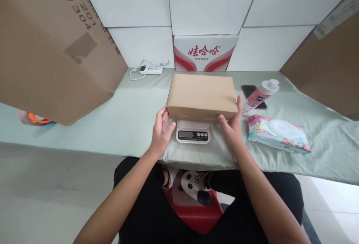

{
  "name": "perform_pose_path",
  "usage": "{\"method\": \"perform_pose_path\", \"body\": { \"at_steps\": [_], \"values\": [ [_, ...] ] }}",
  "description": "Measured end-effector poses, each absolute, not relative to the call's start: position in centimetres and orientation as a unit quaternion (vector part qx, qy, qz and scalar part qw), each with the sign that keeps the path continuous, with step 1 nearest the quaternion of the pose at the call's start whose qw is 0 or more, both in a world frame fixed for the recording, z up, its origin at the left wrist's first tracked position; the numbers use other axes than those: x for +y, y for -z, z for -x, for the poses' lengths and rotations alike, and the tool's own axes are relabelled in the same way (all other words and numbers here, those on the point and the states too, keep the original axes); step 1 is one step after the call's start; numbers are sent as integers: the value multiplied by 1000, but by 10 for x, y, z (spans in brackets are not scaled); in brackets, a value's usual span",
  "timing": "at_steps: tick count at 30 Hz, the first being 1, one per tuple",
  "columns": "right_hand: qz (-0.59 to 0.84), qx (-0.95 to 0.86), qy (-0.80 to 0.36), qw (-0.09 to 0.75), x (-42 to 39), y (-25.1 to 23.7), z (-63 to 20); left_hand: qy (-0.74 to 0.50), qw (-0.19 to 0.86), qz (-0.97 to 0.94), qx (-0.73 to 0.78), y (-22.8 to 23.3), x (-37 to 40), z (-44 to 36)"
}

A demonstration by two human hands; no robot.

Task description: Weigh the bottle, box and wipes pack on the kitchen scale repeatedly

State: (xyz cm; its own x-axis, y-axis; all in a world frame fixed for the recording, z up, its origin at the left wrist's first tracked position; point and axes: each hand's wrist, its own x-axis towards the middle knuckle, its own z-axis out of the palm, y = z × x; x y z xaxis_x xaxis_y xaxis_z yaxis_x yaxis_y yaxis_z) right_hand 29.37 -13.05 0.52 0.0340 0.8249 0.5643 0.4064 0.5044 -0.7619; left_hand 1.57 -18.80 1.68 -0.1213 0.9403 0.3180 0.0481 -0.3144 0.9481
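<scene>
A flat brown cardboard box (201, 94) rests on a small white digital scale (193, 133) at the middle of the table. My left hand (162, 130) is at the box's near left corner, fingers apart and touching its edge. My right hand (231, 124) grips the box's near right corner, thumb on the front and fingers up the side. The scale's display and buttons show below the box.
The table (131, 117) wears a pale green cloth. A pink bottle (259, 95) lies on a black phone (249, 89) at the right, with a wet-wipes pack (277, 133) nearer. A white power strip (151, 69) and a red-white carton (205, 52) stand behind. Large cardboard boxes (47, 46) flank both sides.
</scene>
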Motion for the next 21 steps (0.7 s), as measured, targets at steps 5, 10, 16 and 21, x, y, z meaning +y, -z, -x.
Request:
{"method": "perform_pose_path", "body": {
  "at_steps": [5,10,16,21],
  "values": [
    [467,-662,-204,549,-129,14,-286,-601,337,-538,486,-5,-187,-8],
    [468,-660,-213,548,-131,24,-286,-611,324,-511,510,2,-175,0],
    [434,-647,-225,585,-126,24,-287,-679,307,-444,497,12,-160,13],
    [426,-650,-228,586,-126,20,-286,-701,289,-432,488,12,-164,15]
  ]
}}
